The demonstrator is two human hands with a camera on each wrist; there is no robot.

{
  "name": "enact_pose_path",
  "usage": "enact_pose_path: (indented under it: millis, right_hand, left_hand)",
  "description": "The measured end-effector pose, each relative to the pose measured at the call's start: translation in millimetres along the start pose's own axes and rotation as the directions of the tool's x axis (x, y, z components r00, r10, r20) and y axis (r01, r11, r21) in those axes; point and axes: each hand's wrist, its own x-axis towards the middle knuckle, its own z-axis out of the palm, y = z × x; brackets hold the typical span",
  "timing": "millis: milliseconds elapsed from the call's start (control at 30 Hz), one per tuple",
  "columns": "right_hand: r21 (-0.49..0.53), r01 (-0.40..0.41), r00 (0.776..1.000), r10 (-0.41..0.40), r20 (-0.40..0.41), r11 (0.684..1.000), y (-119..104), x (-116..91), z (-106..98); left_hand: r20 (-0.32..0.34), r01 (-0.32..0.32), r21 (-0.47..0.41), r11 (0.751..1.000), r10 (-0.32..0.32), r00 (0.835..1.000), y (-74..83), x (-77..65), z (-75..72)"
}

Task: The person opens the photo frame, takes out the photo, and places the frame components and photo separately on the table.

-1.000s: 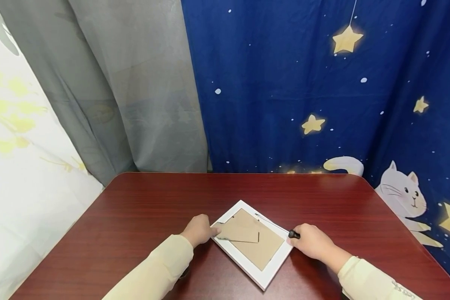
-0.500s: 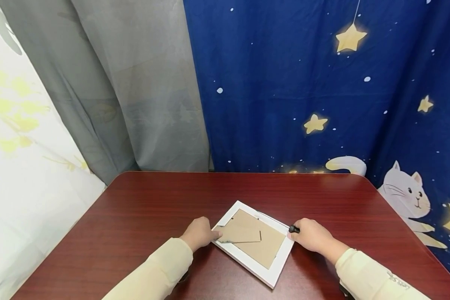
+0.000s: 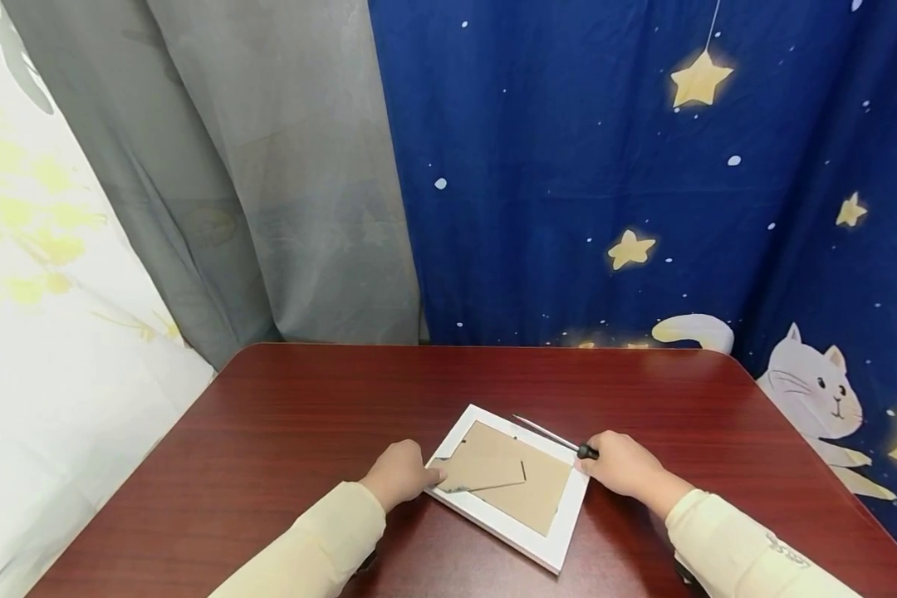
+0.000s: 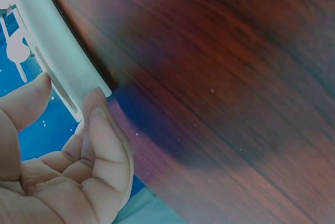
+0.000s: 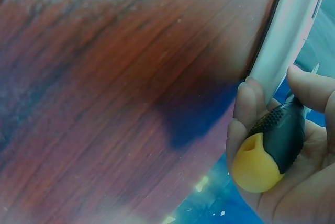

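A white picture frame (image 3: 504,525) is held face down over the table, its brown backing board (image 3: 544,497) and fold-out stand flap (image 3: 486,469) facing up. At its left corner my left hand (image 3: 402,475) pinches the edge, thumb on top and fingers beneath; the left wrist view shows that thumb (image 4: 31,101) by the white border. My right hand (image 3: 624,463) grips the right corner and also holds a screwdriver (image 3: 587,452). The black and yellow handle (image 5: 280,135) lies in that palm, while the thin metal shaft points away to the left along the frame's far edge.
A dark red wooden table (image 3: 306,399) with rounded far corners lies beneath. Behind it hang a grey curtain (image 3: 314,208) and a blue curtain (image 3: 523,208) with stars and a cat. White patterned cloth (image 3: 67,349) is at the left.
Both hands have turned the picture frame slightly counterclockwise, its near corner swinging right. The screwdriver's shaft has shifted from lying over the white border to beyond the far edge.
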Motion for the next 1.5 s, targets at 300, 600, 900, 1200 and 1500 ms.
enact_pose_path:
  millis: [300,600,900,1200,1500]
  right_hand:
    - [-0.034,0.011,0.999,-0.012,-0.031,0.999,4.9,-0.9,0.6]
    - [-0.064,-0.023,0.995,0.017,-0.098,0.998,2.1,-11.9,-1.3]
    - [-0.064,0.01,0.992,-0.018,-0.122,0.998,-7.4,-33.6,8.7]
    - [-0.049,-0.002,0.993,-0.003,-0.12,0.999,-16.0,-47.5,18.2]
    - [-0.021,0.001,0.994,-0.003,-0.108,1.0,-21.0,-51.0,21.5]
  left_hand:
    - [0.011,0.008,0.002,1.0,-0.008,1.0,-1.8,4.6,-0.6]
    - [-0.059,-0.009,0.024,1.0,0.01,0.998,-16.0,19.7,-1.3]
    - [-0.079,-0.075,0.028,0.997,0.077,0.994,-9.0,31.2,3.7]
    - [-0.064,-0.045,0.047,0.998,0.048,0.997,1.8,39.5,9.7]
    - [-0.059,-0.065,0.082,0.994,0.07,0.996,11.4,40.4,15.8]
